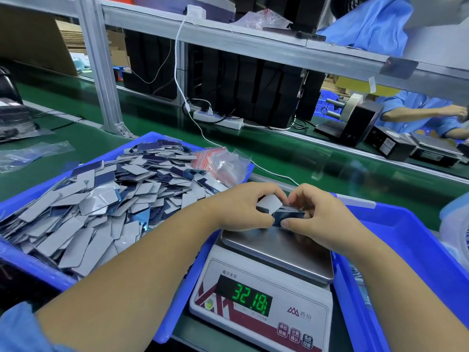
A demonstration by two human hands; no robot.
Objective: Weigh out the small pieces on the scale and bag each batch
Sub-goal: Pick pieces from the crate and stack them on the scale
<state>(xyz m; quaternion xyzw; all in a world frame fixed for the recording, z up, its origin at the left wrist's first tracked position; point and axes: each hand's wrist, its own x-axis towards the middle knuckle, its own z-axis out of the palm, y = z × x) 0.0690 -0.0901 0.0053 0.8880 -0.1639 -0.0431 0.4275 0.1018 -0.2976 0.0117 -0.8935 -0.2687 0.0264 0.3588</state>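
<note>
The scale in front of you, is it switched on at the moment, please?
On: the scale shows lit green digits on its display.

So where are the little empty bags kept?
The small bags lie at the far right corner of the left blue tray, beside the heap of pieces, behind the scale.

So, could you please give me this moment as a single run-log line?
step: weighing | left hand + right hand: grip stack of pieces over scale | display: lit | bags: on tray pile
</note>
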